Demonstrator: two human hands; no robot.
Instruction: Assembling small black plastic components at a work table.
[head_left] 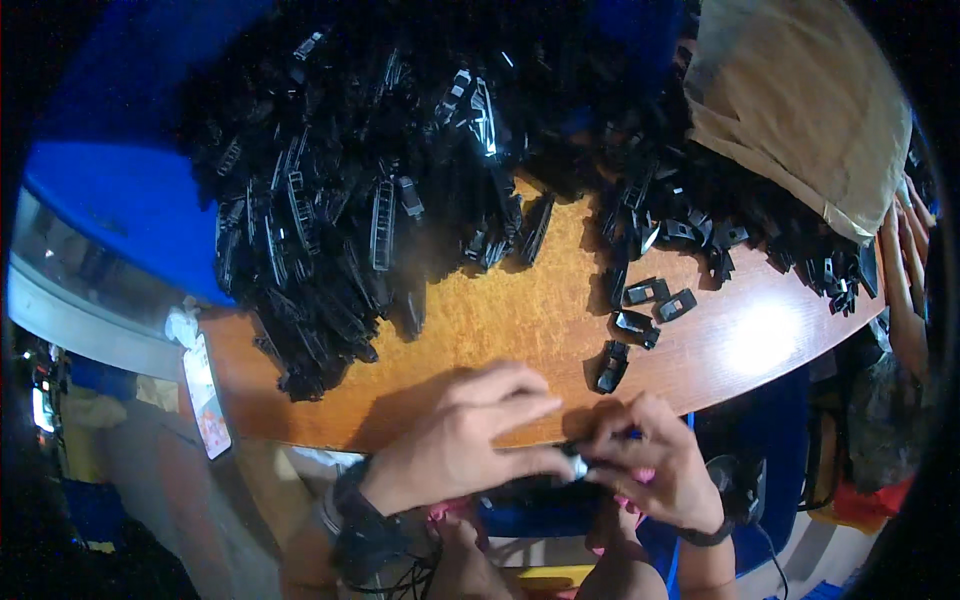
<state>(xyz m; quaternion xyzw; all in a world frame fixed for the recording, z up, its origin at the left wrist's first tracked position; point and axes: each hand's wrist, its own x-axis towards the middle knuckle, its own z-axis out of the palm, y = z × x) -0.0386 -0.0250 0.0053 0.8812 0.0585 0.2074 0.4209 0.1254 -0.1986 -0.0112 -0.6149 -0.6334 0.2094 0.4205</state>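
My left hand [468,435] is over the near edge of the table, its fingers stretched out and apart from the thumb. Its thumb tip reaches a small dark part [570,478] with a pale, shiny spot, which my right hand [655,465] pinches between thumb and fingers. The part's shape is mostly hidden by the fingers. Just beyond the right hand, several small black plastic car-shaped pieces [612,366] lie on the table. A large heap of black plastic parts [340,220], some long and ladder-like, covers the far side.
The wooden table [470,330] has a curved near edge. A brown paper sheet or bag [800,100] covers part of the heap at far right. Another person's hand and arm [908,290] show beside it. A phone-like slab [206,400] lies at the left edge. Blue material [110,220] is behind it.
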